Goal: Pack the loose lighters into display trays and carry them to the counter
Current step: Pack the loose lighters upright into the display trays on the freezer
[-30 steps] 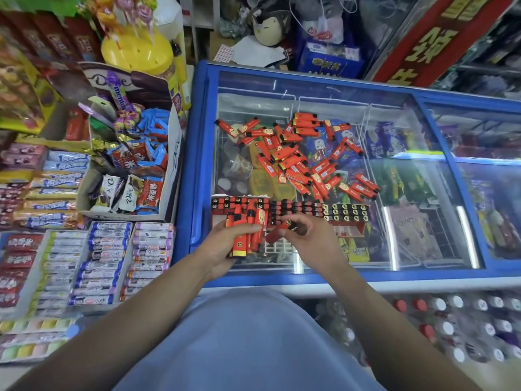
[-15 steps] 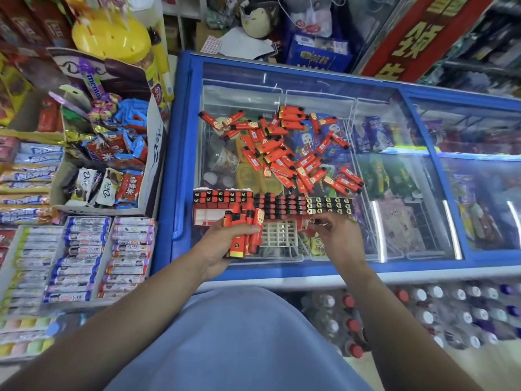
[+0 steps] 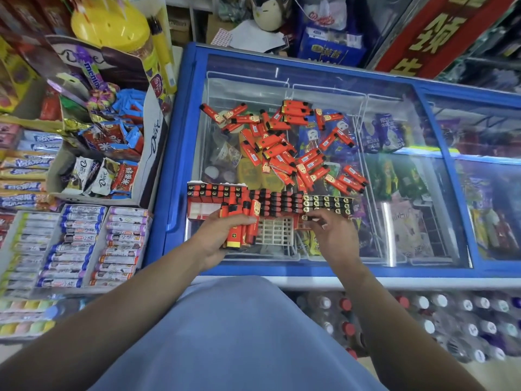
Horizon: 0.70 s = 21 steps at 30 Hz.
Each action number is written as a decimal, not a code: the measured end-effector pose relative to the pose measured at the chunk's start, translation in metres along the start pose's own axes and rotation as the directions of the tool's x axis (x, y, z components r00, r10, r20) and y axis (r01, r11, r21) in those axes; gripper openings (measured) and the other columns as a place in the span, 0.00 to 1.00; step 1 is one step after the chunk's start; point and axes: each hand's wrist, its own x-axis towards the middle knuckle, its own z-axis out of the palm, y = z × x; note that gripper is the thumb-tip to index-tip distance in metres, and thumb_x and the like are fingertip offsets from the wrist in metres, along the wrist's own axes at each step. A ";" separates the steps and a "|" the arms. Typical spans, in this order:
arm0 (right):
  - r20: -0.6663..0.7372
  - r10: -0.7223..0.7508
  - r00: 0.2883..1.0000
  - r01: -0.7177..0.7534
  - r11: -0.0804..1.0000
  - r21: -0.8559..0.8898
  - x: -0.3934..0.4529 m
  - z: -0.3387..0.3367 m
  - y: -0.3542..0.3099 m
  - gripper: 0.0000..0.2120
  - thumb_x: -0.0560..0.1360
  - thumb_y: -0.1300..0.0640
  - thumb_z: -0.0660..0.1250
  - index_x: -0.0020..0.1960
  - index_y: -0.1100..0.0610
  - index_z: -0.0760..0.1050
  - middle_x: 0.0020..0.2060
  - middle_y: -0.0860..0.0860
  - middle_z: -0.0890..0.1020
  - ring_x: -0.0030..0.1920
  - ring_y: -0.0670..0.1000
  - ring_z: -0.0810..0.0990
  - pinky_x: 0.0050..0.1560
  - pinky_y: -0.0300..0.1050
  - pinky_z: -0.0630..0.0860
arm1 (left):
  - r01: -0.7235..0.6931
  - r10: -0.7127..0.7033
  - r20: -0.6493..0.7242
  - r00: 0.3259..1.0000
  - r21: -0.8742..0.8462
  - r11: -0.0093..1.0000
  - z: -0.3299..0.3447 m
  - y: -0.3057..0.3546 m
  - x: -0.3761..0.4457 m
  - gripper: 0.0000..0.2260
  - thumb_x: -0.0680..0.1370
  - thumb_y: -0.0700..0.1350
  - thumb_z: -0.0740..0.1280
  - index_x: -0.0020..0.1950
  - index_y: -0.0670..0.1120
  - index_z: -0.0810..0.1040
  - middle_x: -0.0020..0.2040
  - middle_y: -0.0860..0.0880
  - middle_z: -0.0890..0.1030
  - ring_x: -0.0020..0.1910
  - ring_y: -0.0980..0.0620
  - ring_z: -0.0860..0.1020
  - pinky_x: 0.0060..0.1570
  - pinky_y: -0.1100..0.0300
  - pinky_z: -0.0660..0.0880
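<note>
Left hand (image 3: pixel 222 235) gripping about four lighters (image 3: pixel 241 224), right hand (image 3: pixel 334 235) pinching one lighter (image 3: pixel 310 217), one display tray (image 3: pixel 270 204)

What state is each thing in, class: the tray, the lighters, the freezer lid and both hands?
White grid display tray: partly filled, near rows empty.
Loose red lighters: scattered flat on the lid.
Glass freezer lid: closed.
Left hand: grips a bundle of red lighters.
Right hand: pinches one lighter at the tray.

Bright, even indoor light with soft shadows. White glare streaks cross the freezer lid (image 3: pixel 324 80). Wide-angle distortion bends the edges, and the bottles (image 3: pixel 451 320) at lower right look blurred.
</note>
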 end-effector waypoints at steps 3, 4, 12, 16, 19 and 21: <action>-0.021 -0.023 1.000 0.023 1.000 -0.009 0.002 0.004 0.006 0.07 0.76 0.50 0.75 0.54 0.47 0.85 0.48 0.44 0.87 0.40 0.47 0.83 0.42 0.48 0.81 | 0.004 -0.004 -0.004 1.000 0.002 1.000 0.003 0.004 0.001 0.27 0.71 0.40 0.79 0.68 0.41 0.75 0.52 0.39 0.86 0.47 0.43 0.84 0.35 0.55 0.79; -0.030 -0.027 0.999 0.026 1.000 -0.005 0.003 0.004 0.007 0.07 0.76 0.50 0.75 0.54 0.47 0.85 0.49 0.44 0.87 0.40 0.46 0.83 0.42 0.48 0.81 | 0.010 -0.010 -0.006 1.000 -0.002 1.000 0.004 0.005 0.002 0.25 0.72 0.39 0.77 0.68 0.40 0.75 0.51 0.38 0.86 0.46 0.43 0.84 0.31 0.56 0.78; 0.005 0.036 0.999 -0.036 0.998 0.059 0.010 0.003 0.020 0.07 0.76 0.51 0.75 0.54 0.45 0.86 0.41 0.44 0.88 0.31 0.44 0.82 0.38 0.47 0.81 | 0.021 -0.022 -0.019 1.000 -0.014 1.000 0.010 0.006 0.000 0.23 0.74 0.37 0.76 0.67 0.40 0.76 0.52 0.39 0.86 0.42 0.45 0.85 0.31 0.58 0.79; -0.019 -0.034 0.999 0.033 0.999 -0.036 0.004 0.004 0.024 0.09 0.78 0.51 0.73 0.58 0.46 0.85 0.46 0.47 0.87 0.33 0.47 0.80 0.34 0.43 0.78 | 0.024 -0.024 0.003 1.000 -0.010 1.000 0.009 0.002 0.000 0.27 0.72 0.39 0.77 0.69 0.42 0.74 0.55 0.40 0.86 0.46 0.45 0.86 0.35 0.57 0.79; -0.102 -0.038 0.994 0.035 0.999 -0.034 -0.005 -0.004 0.004 0.11 0.79 0.50 0.71 0.60 0.47 0.83 0.50 0.47 0.84 0.30 0.40 0.75 0.32 0.38 0.69 | 0.019 -0.019 0.012 1.000 -0.013 1.000 0.007 0.002 0.001 0.36 0.65 0.42 0.83 0.71 0.43 0.73 0.56 0.41 0.86 0.49 0.44 0.85 0.39 0.55 0.80; -0.041 -0.017 0.999 0.024 0.985 0.171 -0.013 -0.010 -0.019 0.12 0.78 0.46 0.72 0.59 0.47 0.83 0.46 0.45 0.83 0.33 0.40 0.78 0.35 0.41 0.75 | 0.019 -0.020 0.014 1.000 0.013 1.000 0.009 0.004 0.001 0.44 0.59 0.46 0.85 0.72 0.45 0.72 0.57 0.42 0.86 0.55 0.43 0.84 0.50 0.49 0.80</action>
